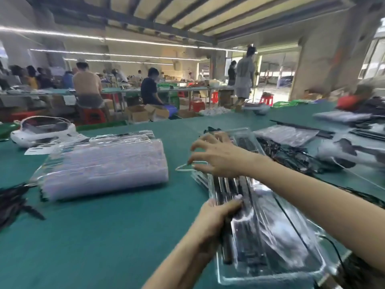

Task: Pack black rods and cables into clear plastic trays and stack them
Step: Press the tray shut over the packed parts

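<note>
While blur hides detail, we log:
left hand (216, 217): grips black rods (245, 205) (lower centre)
right hand (216, 157): fingers spread over clear tray (291, 222)

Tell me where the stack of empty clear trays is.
In the head view, the tray stack lies on the green table, left of centre, left of the right hand and in front of the white headset.

a clear plastic tray (277, 232) holding black rods (243, 190) lies lengthwise on the counter (104, 236), beside a stack of empty trays (104, 163).
</note>
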